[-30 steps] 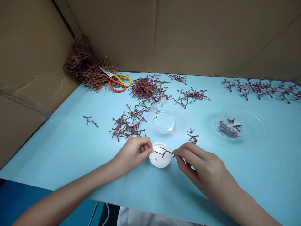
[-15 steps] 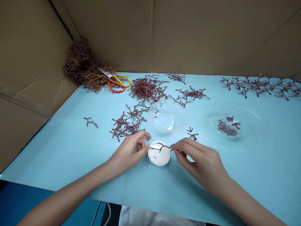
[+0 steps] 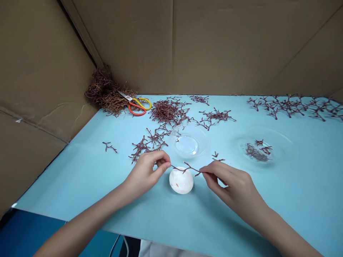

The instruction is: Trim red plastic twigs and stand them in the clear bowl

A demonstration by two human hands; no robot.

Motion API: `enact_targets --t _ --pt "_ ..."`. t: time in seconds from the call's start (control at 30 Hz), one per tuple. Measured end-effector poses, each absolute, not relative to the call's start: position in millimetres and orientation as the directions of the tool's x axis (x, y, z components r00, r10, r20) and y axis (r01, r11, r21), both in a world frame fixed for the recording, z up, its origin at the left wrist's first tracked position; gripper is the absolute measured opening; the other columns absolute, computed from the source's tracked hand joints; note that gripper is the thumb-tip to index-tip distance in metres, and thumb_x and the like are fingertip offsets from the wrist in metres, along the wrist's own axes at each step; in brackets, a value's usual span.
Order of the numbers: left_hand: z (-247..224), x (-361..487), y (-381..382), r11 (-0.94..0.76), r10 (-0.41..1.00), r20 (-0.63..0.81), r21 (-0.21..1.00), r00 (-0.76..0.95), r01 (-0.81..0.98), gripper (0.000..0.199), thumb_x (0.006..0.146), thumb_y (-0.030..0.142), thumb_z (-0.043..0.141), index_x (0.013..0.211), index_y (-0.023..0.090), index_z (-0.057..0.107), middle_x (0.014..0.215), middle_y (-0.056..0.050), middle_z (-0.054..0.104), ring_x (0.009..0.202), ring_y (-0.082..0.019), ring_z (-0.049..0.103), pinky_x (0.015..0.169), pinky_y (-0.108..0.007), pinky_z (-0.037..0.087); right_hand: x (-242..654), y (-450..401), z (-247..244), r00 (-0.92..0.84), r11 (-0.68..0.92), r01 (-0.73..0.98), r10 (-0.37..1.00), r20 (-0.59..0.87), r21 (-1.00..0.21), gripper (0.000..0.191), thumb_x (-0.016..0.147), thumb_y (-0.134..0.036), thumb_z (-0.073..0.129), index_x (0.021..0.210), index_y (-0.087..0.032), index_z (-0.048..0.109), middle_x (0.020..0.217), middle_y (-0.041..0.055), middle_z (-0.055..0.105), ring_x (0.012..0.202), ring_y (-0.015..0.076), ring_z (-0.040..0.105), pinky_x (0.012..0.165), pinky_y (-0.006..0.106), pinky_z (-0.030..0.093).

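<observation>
A thin brown forked twig [image 3: 187, 169] stretches between my hands, above a small white round dish [image 3: 181, 182]. My left hand [image 3: 153, 167] pinches its left end between thumb and forefinger. At the other end, my right hand [image 3: 227, 180] grips the twig with thumb and fingertips. The dish has a small reddish fleck on it. Just behind it stands a clear plastic bowl [image 3: 205, 144] with a few tiny bits inside. A couple of short twig pieces [image 3: 215, 154] lie beyond my right hand.
Scissors [image 3: 137, 109] with red and yellow handles rest against a tangled twig heap [image 3: 114, 101] in the left corner. Piles of cut twigs [image 3: 167, 110] lie at the back; more branched twigs [image 3: 294, 106] spread at far right. Another clear bowl [image 3: 284, 141] holds twig bits. Cardboard walls [image 3: 214, 46] enclose the table.
My left hand has closed its fingertips on the twig's left end. My right hand has shifted slightly right with the twig. The whole view has tilted a little upward.
</observation>
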State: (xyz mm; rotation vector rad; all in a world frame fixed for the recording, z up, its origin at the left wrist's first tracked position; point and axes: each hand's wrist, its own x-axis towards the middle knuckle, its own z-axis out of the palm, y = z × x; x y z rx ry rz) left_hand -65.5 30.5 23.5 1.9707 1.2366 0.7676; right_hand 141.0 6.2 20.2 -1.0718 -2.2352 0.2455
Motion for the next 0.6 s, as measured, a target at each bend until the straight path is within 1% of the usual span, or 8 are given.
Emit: enact_targets --t 0.1,0.2,0.3,0.43,0.53,0.6 --pt "16 -57 28 -0.321 0.9 0.034 0.727 0.435 0.607 0.012 0.075 0.014 0.045 0.064 0.014 0.052 0.058 0.002 0.053 0.054 -0.009 0.046 0.052 -0.018 0.033 143 3 23 -0.491 0.669 0.651 0.731 0.474 -0.357 0.016 0.079 -0.01 0.039 0.073 -0.015 0.053 0.059 0.0004 0.051 0.048 0.0075 0.045 0.043 0.018 0.037" --pt "13 -50 26 -0.322 0.889 -0.055 0.629 0.454 0.708 0.014 0.075 0.014 0.045 0.063 0.015 0.053 0.056 0.002 0.052 0.052 -0.01 0.045 0.051 -0.019 0.029 141 0 20 -0.508 0.68 0.649 0.721 0.471 -0.34 0.018 0.081 -0.011 0.037 0.072 -0.015 0.052 0.058 0.0003 0.05 0.046 0.0077 0.043 0.042 0.018 0.036" --pt "15 -44 26 -0.351 0.875 -0.11 0.526 0.471 0.775 0.016 0.074 0.012 0.043 0.06 0.016 0.051 0.055 0.002 0.051 0.052 -0.011 0.045 0.05 -0.02 0.027 137 -1 16 -0.512 0.682 0.633 0.724 0.462 -0.366 0.02 0.081 -0.012 0.034 0.072 -0.015 0.052 0.059 0.0012 0.052 0.047 0.008 0.045 0.043 0.018 0.037" --pt "20 -36 27 -0.384 0.85 -0.188 0.418 0.492 0.823 0.018 0.074 0.01 0.04 0.059 0.016 0.049 0.056 0.0 0.052 0.054 -0.013 0.048 0.05 -0.021 0.027 132 0 13 -0.496 0.68 0.611 0.728 0.474 -0.405 0.02 0.08 -0.01 0.035 0.072 -0.014 0.053 0.059 0.002 0.054 0.048 0.0081 0.047 0.043 0.018 0.037" --pt "25 -31 27 -0.388 0.843 -0.251 0.326 0.475 0.862 0.019 0.076 0.01 0.039 0.06 0.015 0.047 0.058 -0.002 0.053 0.054 -0.014 0.048 0.047 -0.021 0.024 129 0 11 -0.478 0.68 0.576 0.731 0.487 -0.454 0.019 0.079 -0.008 0.037 0.072 -0.013 0.054 0.058 0.0019 0.054 0.048 0.0076 0.047 0.043 0.017 0.037" --pt "27 -30 27 -0.388 0.838 -0.286 0.285 0.464 0.876 0.019 0.077 0.009 0.038 0.06 0.015 0.046 0.06 -0.003 0.054 0.054 -0.014 0.049 0.046 -0.022 0.022 127 1 8 -0.469 0.675 0.55 0.737 0.487 -0.492 0.018 0.078 -0.007 0.038 0.072 -0.012 0.054 0.059 0.0024 0.054 0.05 0.0077 0.047 0.043 0.016 0.037"
